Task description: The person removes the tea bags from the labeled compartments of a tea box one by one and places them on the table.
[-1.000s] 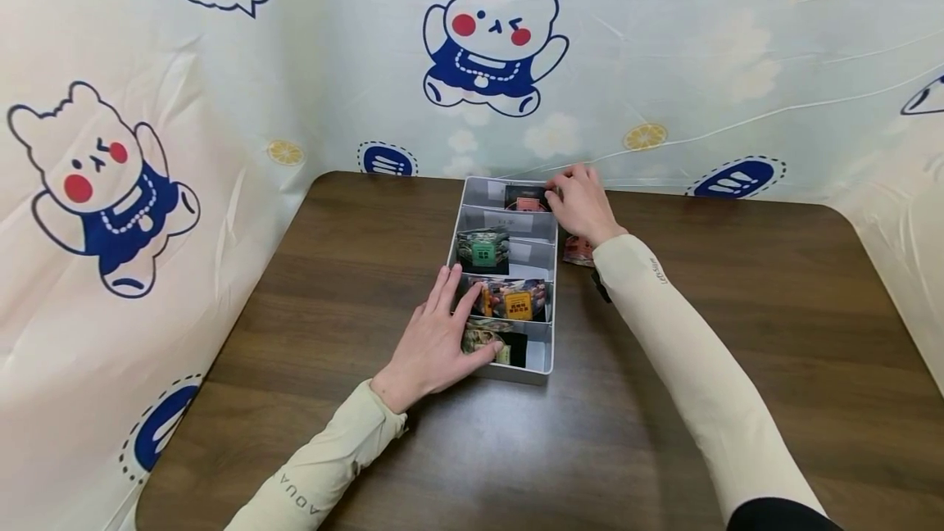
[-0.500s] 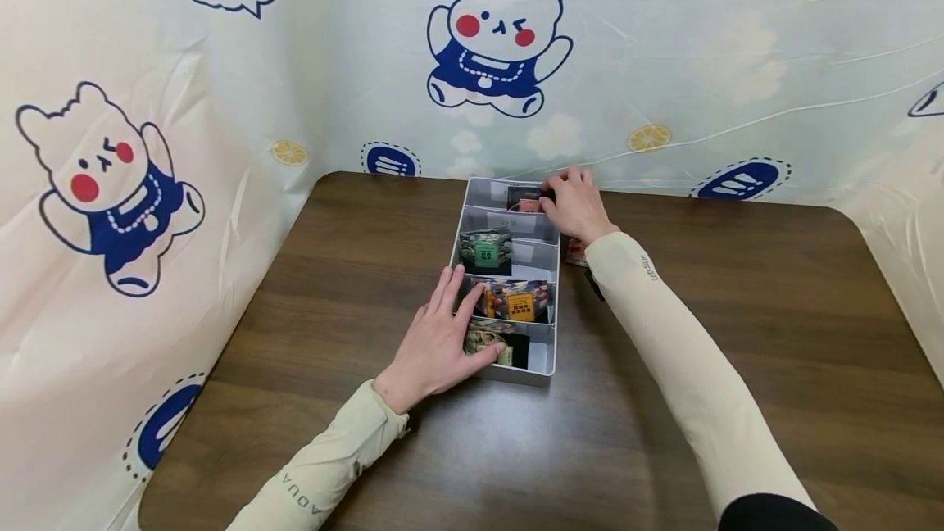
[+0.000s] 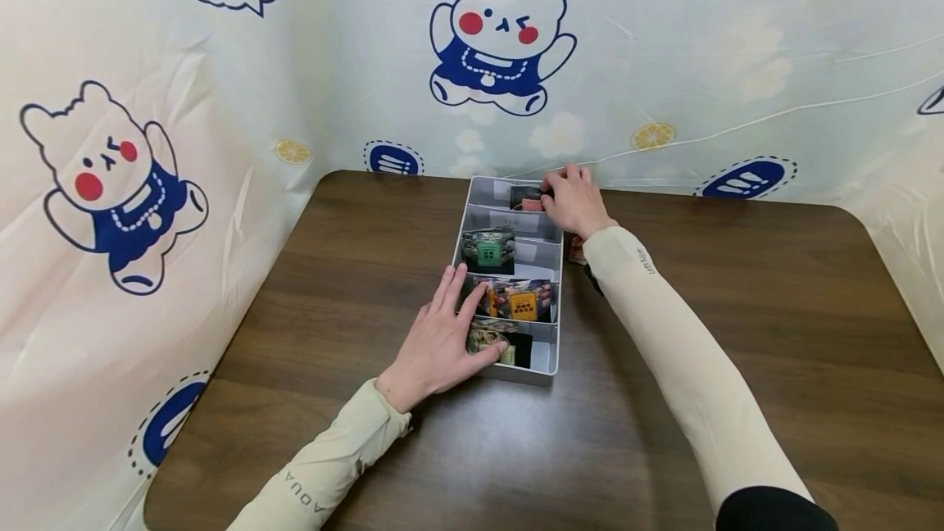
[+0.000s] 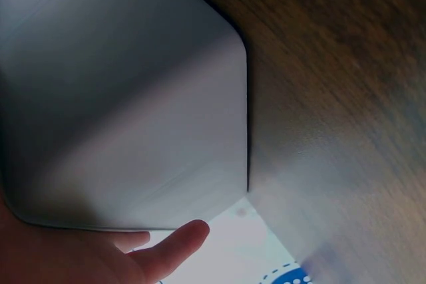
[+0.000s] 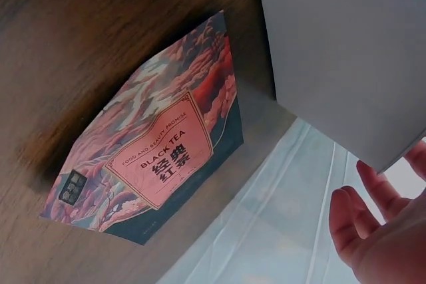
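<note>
A grey compartment tray stands on the table, holding tea sachets in several sections. My left hand lies on its near left side with fingers spread, the thumb reaching over a pale green-labelled sachet. At the far right corner, my right hand has thumb and forefinger at the edge of a dark sachet with a pink label and seems to pinch it; the fingertip contact is partly hidden. Outside the tray's right wall lies a pink black-tea sachet, partly covered by the right arm in the head view.
Within the tray are a green-labelled sachet and an orange-labelled sachet. The second section from the back shows bare floor. A printed cloth hangs close behind the table's far edge.
My right hand has shifted slightly left, further over the far compartment, and covers more of the pink-labelled sachet. The left hand keeps its place on the tray.
</note>
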`<state>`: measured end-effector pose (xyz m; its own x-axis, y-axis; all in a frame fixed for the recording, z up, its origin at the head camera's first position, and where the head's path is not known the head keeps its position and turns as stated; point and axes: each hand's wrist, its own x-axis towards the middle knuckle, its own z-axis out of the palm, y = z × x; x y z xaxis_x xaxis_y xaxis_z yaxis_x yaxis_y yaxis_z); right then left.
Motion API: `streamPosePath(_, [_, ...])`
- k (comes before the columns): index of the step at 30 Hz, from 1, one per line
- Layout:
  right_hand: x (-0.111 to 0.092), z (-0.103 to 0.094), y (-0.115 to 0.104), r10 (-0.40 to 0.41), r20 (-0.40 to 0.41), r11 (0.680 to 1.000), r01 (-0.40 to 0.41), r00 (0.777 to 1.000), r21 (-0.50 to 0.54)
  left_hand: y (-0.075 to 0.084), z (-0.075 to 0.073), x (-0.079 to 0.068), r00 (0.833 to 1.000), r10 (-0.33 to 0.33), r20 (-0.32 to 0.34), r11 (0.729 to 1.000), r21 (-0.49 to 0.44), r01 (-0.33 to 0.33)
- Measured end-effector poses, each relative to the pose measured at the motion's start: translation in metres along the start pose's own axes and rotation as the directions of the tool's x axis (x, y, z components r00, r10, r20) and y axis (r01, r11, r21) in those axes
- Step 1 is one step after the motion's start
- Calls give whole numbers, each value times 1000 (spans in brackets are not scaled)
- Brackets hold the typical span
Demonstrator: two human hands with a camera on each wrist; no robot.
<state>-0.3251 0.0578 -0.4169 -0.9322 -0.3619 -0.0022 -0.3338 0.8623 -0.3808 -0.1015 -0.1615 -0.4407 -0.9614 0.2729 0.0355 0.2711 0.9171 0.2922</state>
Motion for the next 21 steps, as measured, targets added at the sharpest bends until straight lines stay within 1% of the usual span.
streamPosePath(5, [0,-1,1,-4,23,1000,3,1000,10,1,0,1,1000,-1,-1,1000,5,1])
streamPosePath(8, [1,-1,0,-29,12,1000,29,1000,1,1,0,1,1000,1,-7,1000,9,-1])
streamPosePath(13, [3,-2,-6,-104,-22,993,103,994,-53,0,-1,0,1000,-4,-9,1000,11,4])
streamPosePath(17, [5,-1,-8,-130,-53,985,122,990,-123,1,-1,0,1000,-4,-7,1000,8,4])
streamPosePath(21, [7,-2,-10,-184,-51,968,172,982,-183,1,0,1,1000,-4,-2,1000,6,4])
